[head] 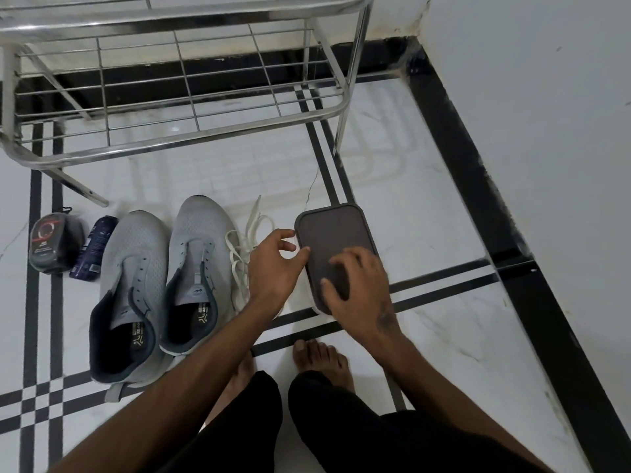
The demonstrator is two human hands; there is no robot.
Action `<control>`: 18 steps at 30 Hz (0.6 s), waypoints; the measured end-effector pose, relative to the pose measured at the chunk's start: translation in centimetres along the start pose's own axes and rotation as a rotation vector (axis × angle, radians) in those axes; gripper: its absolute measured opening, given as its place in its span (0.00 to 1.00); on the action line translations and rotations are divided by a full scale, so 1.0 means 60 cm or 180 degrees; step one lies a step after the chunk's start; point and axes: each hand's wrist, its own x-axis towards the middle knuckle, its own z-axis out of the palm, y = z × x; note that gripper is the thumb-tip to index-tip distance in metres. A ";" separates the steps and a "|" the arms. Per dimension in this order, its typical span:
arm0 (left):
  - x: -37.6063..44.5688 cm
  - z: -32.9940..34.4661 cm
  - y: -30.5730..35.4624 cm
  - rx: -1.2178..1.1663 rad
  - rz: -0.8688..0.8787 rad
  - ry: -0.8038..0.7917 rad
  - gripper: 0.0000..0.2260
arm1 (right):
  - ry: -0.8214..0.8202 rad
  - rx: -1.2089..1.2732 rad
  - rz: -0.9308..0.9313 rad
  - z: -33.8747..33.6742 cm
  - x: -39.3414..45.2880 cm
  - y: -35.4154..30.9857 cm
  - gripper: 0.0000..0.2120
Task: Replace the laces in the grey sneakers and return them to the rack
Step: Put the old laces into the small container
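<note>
Two grey sneakers stand side by side on the floor, toes pointing away from me, and both show bare eyelets: the left sneaker (131, 295) and the right sneaker (198, 268). Loose white laces (244, 247) lie just right of the right sneaker. To their right sits a white box with a grey lid (333, 233). My left hand (275, 268) touches the lid's left edge with thumb and fingertips. My right hand (358, 288) rests on top of the lid, fingers bent, and hides its near part.
A steel wire shoe rack (191, 97) stands behind the sneakers. A round shoe-polish tin (51, 247) and a dark blue tube (92, 250) lie left of the sneakers. My bare feet (321, 360) are below the box. A wall and black skirting (478, 172) close in the right side.
</note>
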 end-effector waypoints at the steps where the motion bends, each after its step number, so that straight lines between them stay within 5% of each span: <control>1: -0.001 0.000 0.000 -0.0013 -0.0001 -0.0003 0.16 | 0.0226 0.0036 0.0235 -0.007 0.006 0.009 0.20; 7: -0.006 0.000 0.002 -0.0256 -0.0097 -0.0054 0.18 | -0.0245 0.0106 0.0994 -0.025 0.043 0.051 0.26; 18: -0.006 0.002 -0.008 -0.0493 -0.0211 -0.0062 0.19 | 0.0076 0.0417 0.1186 -0.033 0.056 0.069 0.23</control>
